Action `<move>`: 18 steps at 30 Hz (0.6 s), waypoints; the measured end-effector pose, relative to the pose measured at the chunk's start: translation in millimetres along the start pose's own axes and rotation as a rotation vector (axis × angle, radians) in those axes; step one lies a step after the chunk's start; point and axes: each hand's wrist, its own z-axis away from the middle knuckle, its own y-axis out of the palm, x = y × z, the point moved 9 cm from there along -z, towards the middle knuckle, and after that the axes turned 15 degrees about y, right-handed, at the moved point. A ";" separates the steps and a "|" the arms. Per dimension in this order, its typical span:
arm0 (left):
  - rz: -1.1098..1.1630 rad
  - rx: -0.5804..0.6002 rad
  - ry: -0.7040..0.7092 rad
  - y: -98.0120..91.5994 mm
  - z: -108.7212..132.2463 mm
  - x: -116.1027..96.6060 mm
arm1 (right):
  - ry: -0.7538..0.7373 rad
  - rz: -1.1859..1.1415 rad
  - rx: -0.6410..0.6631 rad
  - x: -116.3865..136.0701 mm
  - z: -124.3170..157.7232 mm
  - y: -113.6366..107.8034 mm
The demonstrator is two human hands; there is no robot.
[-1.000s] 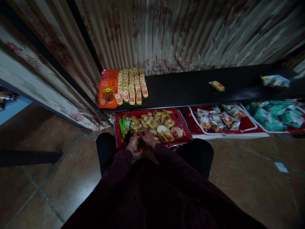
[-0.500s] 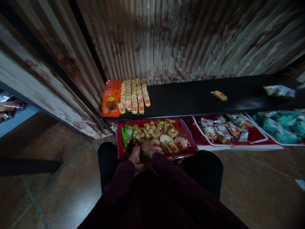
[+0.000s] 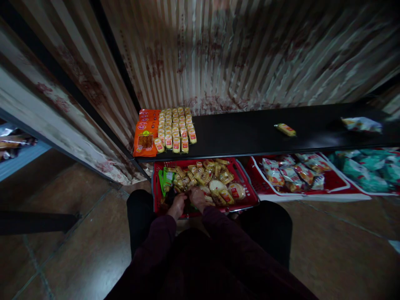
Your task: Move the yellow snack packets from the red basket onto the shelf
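Observation:
Both of my hands are down in the front left part of a red basket full of wrapped snacks. The fingers of my left hand are bent and drawn together beside a dark packet; what they grip is too dim to make out. Close on its right, my right hand is curled, its fingertips near the left hand's and their contents hidden. Small yellow-wrapped snacks lie behind the hands, a green packet to the left, and round pale packaged cakes to the right.
Above the basket runs a black shelf. On its left end stand orange packets and rows of small yellow-wrapped cakes; a single yellow packet and a white packet lie farther right. A second red basket holds more bags.
My right hand has shifted slightly down and its fingers look more curled. My left hand stays in nearly the same place. The view has tilted a little.

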 end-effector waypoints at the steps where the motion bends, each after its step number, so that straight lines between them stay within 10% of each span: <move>1: -0.007 -0.017 -0.017 -2.2 0.6 1.1 | 0.011 -0.010 -0.004 -1.4 0.2 -1.0; 18: 0.017 -0.079 0.098 -4.6 3.3 -11.7 | 0.165 -0.425 -0.326 -55.1 -18.2 -14.9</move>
